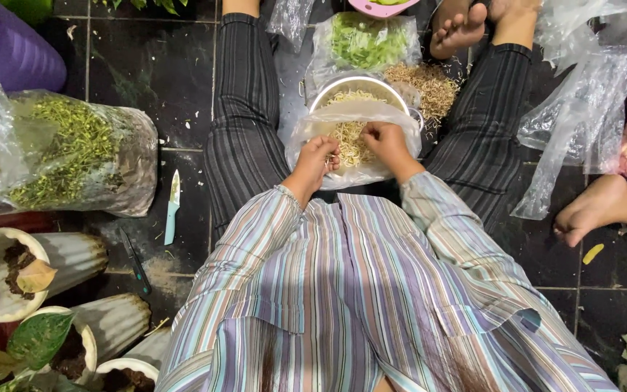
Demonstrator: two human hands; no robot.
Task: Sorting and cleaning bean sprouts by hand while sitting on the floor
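Head view | my left hand (318,156) and right hand (384,139) pinch sprouts (350,141), seemingly closed, over the clear bag (306,134) | pick gently, keep trimmings over the bag.

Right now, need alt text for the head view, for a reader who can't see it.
Seen from above, a seated person's left hand and right hand pick at bean sprouts in a clear plastic bag between their legs. A metal bowl sits behind it, a small knife on the dark tiled floor.

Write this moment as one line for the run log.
left hand: picking sprouts | right hand: picking sprouts | sprouts: in clear bag | knife: on floor
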